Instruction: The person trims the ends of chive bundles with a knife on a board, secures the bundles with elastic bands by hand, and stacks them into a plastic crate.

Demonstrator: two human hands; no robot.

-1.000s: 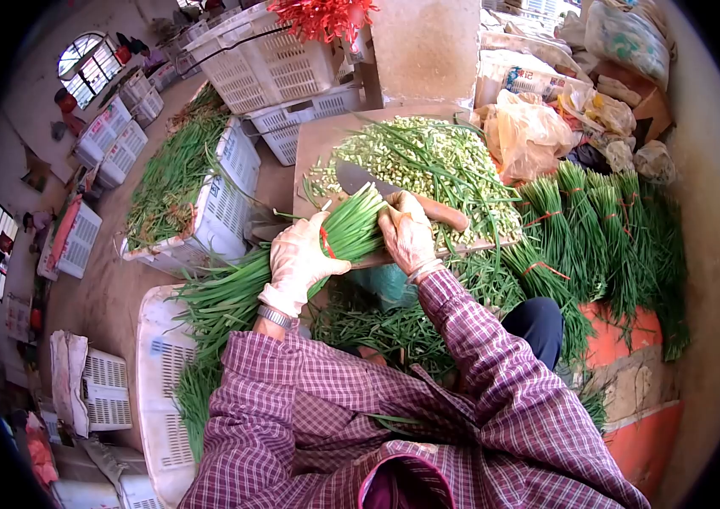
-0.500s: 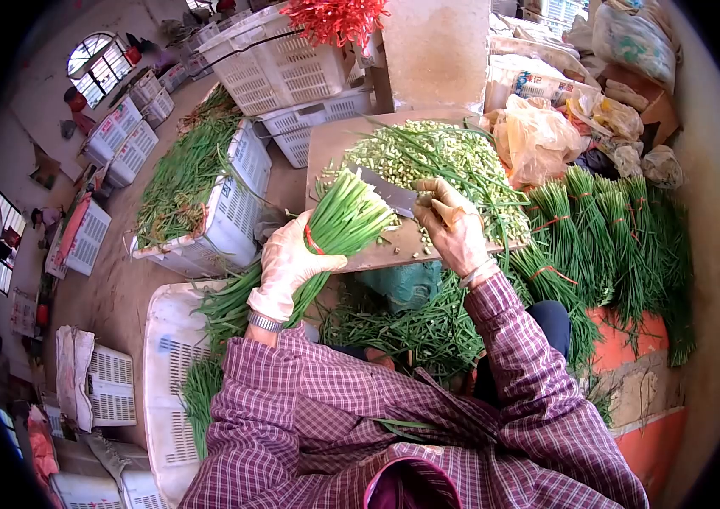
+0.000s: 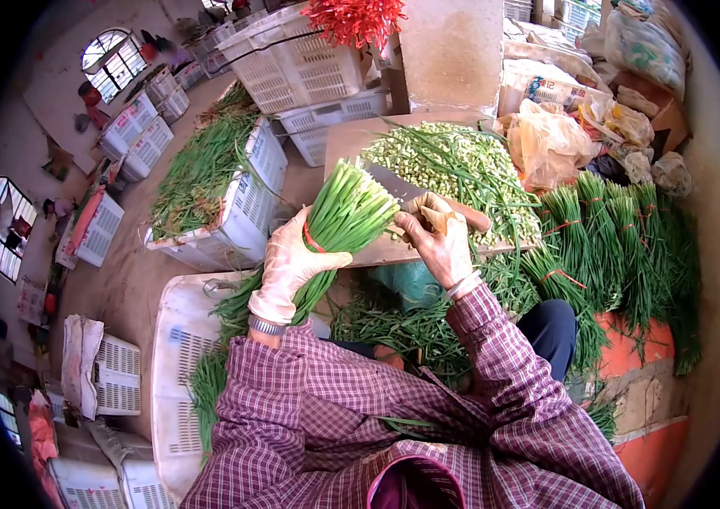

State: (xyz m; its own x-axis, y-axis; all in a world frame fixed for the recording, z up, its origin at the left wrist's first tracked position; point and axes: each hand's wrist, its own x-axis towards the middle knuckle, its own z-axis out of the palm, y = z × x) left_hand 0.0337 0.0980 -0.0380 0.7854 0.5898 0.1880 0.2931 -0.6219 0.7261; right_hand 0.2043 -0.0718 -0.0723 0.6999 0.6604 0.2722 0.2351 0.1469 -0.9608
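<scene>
My left hand, in a pale thin glove, is closed around a thick bundle of green garlic-chive stalks with a red tie. Their pale cut ends point up and right; the leaves trail down past my wrist. My right hand has its thumb and fingers pinched together beside the bundle's right edge. Whatever is between those fingertips is too small to make out. Behind that hand, a knife with a wooden handle rests on the board, its blade partly hidden by the bundle. Chopped stalk pieces cover much of the board.
Tied green bundles stand at the right. Below the board are loose leaves and a teal bag. White crates flank me on the left, one heaped with greens. Red ties hang above; plastic bags lie behind.
My right hand has moved off the knife toward the bundle's edge, uncovering the wooden handle. The bundle stays in my left hand, its cut ends slightly turned. The whole view has shifted a little.
</scene>
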